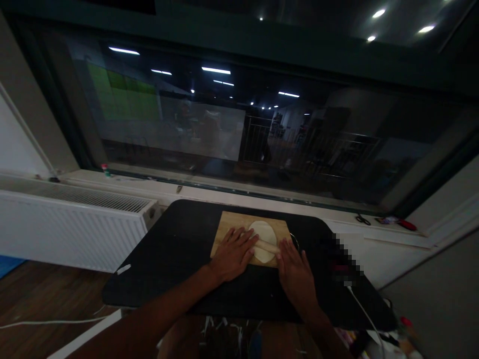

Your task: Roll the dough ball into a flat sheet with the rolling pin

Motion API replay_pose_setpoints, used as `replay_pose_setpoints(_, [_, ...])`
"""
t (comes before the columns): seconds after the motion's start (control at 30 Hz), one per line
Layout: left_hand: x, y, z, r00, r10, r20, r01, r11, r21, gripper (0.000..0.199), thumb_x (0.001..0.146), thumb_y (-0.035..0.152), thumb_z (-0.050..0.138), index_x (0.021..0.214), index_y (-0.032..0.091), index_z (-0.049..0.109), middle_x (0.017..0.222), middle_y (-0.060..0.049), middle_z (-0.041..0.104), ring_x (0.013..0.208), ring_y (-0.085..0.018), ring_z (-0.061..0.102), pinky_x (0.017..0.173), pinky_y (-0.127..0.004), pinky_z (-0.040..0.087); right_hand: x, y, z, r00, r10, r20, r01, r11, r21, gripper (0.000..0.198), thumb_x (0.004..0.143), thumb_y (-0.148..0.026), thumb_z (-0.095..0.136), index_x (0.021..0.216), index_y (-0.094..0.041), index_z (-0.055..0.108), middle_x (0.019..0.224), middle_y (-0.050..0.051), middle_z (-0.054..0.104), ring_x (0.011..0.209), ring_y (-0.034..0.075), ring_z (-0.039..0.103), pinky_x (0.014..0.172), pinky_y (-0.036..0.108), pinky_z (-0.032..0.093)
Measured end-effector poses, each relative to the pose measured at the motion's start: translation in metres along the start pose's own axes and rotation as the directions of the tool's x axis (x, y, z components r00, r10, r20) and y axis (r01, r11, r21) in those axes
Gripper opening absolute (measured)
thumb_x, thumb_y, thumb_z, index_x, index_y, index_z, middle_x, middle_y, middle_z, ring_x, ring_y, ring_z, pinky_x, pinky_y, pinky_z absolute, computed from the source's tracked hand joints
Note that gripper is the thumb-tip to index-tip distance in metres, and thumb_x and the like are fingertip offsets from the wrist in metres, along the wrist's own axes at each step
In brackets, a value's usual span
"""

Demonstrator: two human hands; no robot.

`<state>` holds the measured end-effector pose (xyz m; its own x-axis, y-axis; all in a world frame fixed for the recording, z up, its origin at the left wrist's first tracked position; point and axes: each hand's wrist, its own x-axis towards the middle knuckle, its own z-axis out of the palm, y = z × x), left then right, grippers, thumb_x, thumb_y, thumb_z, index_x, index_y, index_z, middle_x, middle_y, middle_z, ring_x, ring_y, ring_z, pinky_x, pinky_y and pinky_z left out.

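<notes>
A thin, pale round of dough [264, 232] lies on a light wooden board [232, 221]. Across it runs a slim wooden rolling pin [266, 246], slanting slightly down to the right. My left hand [232, 253] lies palm down over the pin's left end, its fingers stretched out and apart over the board and the dough's left edge. At the pin's other end rests my right hand [295, 269], also palm down with fingers extended forward. Both palms cover the pin's ends, so only its middle shows. Neither hand is wrapped round it as far as I can see.
The board sits on a black table [175, 249] below a wide window. A white scrap [123, 269] lies near its left edge. A radiator [75, 224] stands left. Scissors [362, 219] lie on the sill, and a white cable [364, 311] hangs at right.
</notes>
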<state>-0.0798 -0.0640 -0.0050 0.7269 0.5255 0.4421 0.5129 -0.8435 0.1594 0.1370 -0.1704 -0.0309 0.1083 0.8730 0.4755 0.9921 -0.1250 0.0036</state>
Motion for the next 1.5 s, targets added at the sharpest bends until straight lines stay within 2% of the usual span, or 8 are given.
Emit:
replay_pose_setpoints(0.23, [0.02,-0.001,0.001,0.998,-0.06,0.036,0.062,0.997,-0.04,0.047,0.103,0.039,0.025,0.145,0.029,0.043,0.148,-0.001,0.049,0.132,-0.023,0.046,0.114,-0.046,0.028,0.074,0.009,0.009,0.989,-0.017,0.15,0.013,1.0,0.026,0.053,0.103,-0.035,0.019,0.133,-0.015,0.058,0.14,0.011,0.057,0.135,0.023,0.046,0.117,0.045,0.025])
replay_pose_setpoints(0.47, [0.072,-0.041,0.022,0.965,-0.214,0.15,0.213,0.977,0.028,0.054,0.103,0.044,0.017,0.137,0.025,0.054,0.146,-0.005,0.052,0.136,-0.03,0.043,0.111,-0.054,0.03,0.171,0.022,0.04,0.917,-0.018,0.397,-0.036,0.991,0.128,0.065,0.102,-0.05,0.013,0.121,-0.02,0.067,0.124,0.01,0.068,0.118,0.023,0.06,0.1,0.037,0.042])
replay_pose_setpoints(0.57, [0.094,-0.063,0.028,0.936,-0.269,0.227,0.264,0.963,0.054,0.054,0.102,0.046,0.018,0.141,0.027,0.05,0.149,-0.006,0.048,0.138,-0.032,0.04,0.11,-0.059,0.028,0.204,0.019,0.052,0.913,-0.016,0.408,-0.04,0.991,0.127,0.07,0.101,-0.055,0.013,0.107,-0.018,0.072,0.113,0.014,0.071,0.109,0.024,0.064,0.093,0.035,0.045])
replay_pose_setpoints(0.73, [0.111,-0.079,0.029,0.927,-0.311,0.207,0.296,0.95,0.1,0.05,0.102,0.041,0.021,0.12,0.026,0.065,0.129,-0.006,0.064,0.118,-0.03,0.057,0.099,-0.054,0.041,0.23,0.019,0.066,0.924,-0.025,0.382,-0.03,0.99,0.138,0.055,0.1,-0.053,0.03,0.099,-0.021,0.073,0.11,0.011,0.072,0.104,0.021,0.064,0.087,0.028,0.044])
replay_pose_setpoints(0.9, [0.097,-0.063,0.032,0.931,-0.36,0.063,0.348,0.926,0.148,0.038,0.099,0.036,0.033,0.119,0.025,0.063,0.128,-0.008,0.064,0.119,-0.029,0.055,0.105,-0.055,0.034,0.213,0.027,0.064,0.931,0.06,0.359,-0.103,0.99,0.101,0.044,0.099,-0.038,0.032,0.108,-0.02,0.071,0.116,0.011,0.069,0.109,0.02,0.063,0.09,0.029,0.044])
replay_pose_setpoints(1.13, [0.062,-0.024,0.027,0.965,-0.261,-0.018,0.261,0.956,0.135,0.041,0.101,0.034,0.03,0.128,0.022,0.058,0.134,-0.009,0.06,0.124,-0.026,0.051,0.108,-0.048,0.035,0.13,0.023,0.032,0.957,0.073,0.281,-0.095,0.993,0.063,0.045,0.099,-0.03,0.031,0.129,-0.018,0.062,0.142,0.007,0.055,0.135,0.02,0.046,0.114,0.034,0.029])
replay_pose_setpoints(1.33, [0.029,-0.015,0.014,0.983,-0.185,-0.005,0.185,0.982,0.027,0.046,0.102,0.035,0.028,0.142,0.023,0.047,0.147,-0.004,0.051,0.141,-0.024,0.035,0.121,-0.05,0.014,0.051,0.007,-0.008,0.988,0.046,0.148,-0.079,0.971,0.225,0.047,0.102,-0.039,0.027,0.119,-0.019,0.067,0.121,0.006,0.068,0.115,0.019,0.059,0.101,0.029,0.042])
replay_pose_setpoints(1.5, [0.012,-0.02,0.006,0.988,-0.128,0.084,0.138,0.983,-0.118,0.047,0.104,0.039,0.023,0.145,0.029,0.044,0.153,0.0,0.043,0.146,-0.02,0.026,0.121,-0.049,0.015,0.008,-0.024,-0.026,0.998,0.057,0.035,-0.064,0.97,0.236,0.035,0.099,-0.038,0.038,0.11,-0.021,0.067,0.108,0.009,0.069,0.104,0.022,0.061,0.094,0.033,0.043])
